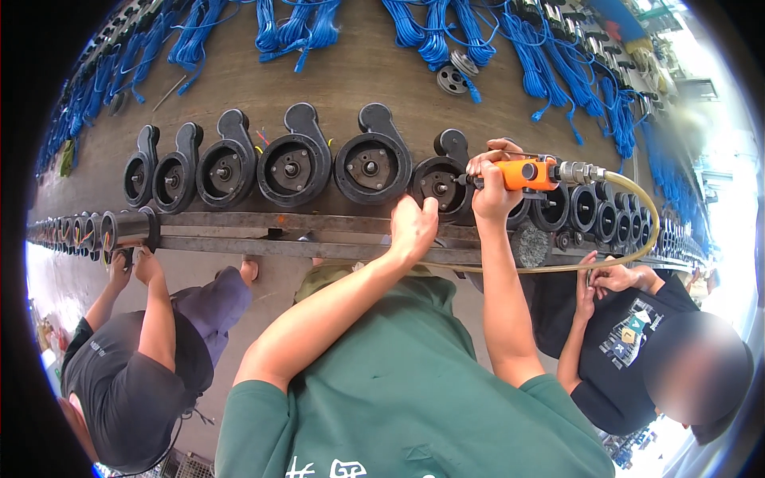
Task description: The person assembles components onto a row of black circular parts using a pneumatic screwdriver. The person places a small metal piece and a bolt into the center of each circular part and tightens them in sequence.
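My right hand (492, 189) is wrapped around an orange air screwdriver (526, 174). Its tip points left, into the open face of a round black housing (441, 188) with a metal shaft at its centre. At the lower left rim of that same housing, my left hand (413, 229) has its fingers curled against the edge; the fingertips are partly hidden. A yellowish air hose (649, 211) runs from the tool's metal coupling, loops down on the right and passes behind my right forearm.
More black housings (292, 169) stand in a row along the bench edge, above a metal rail (319, 247). Bundled blue cables (434, 32) lie across the far side near small metal pulleys (452, 80). One co-worker (135, 374) works at left, another (613, 342) at right.
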### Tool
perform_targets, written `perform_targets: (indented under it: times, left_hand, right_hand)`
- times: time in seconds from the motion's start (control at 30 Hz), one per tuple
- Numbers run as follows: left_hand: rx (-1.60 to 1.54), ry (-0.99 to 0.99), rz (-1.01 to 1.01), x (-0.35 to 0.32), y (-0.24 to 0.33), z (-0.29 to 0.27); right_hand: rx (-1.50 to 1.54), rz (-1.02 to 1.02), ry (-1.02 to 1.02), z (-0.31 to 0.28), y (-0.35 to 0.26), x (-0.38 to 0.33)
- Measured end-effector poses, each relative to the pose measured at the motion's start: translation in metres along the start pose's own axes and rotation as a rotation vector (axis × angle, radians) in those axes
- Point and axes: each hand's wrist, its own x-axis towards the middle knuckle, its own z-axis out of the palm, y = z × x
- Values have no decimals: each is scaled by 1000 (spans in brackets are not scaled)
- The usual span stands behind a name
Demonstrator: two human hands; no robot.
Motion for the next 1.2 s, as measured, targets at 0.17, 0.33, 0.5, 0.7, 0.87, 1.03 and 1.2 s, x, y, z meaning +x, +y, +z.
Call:
perform_targets:
  times: [0.17,0.33,0.5,0.7,0.87,1.03,1.2]
  left_hand:
    - [10,7,-8,0,0,1]
    - [20,-39,-16,1,1,-1]
    - [-3,13,-1,-2,6,-1]
    - [-34,5,6,-10,14,-6]
    - [-33,57,54,-16,14,-5]
    - [-81,55,35,-9,9,0]
    - [-47,55,43,-13,17,-3]
  right_hand:
    - [44,-13,8,-5,4,2]
    - [-1,7,7,-3,2,6]
    - [-20,7,-20,-2,2,8]
    - [-32,64,-140,-3,-2,9]
    - [-115,120,-245,-3,0,5]
    - [37,123,-167,-4,3,9]
    - [-40,45,-120,-3,-10,7]
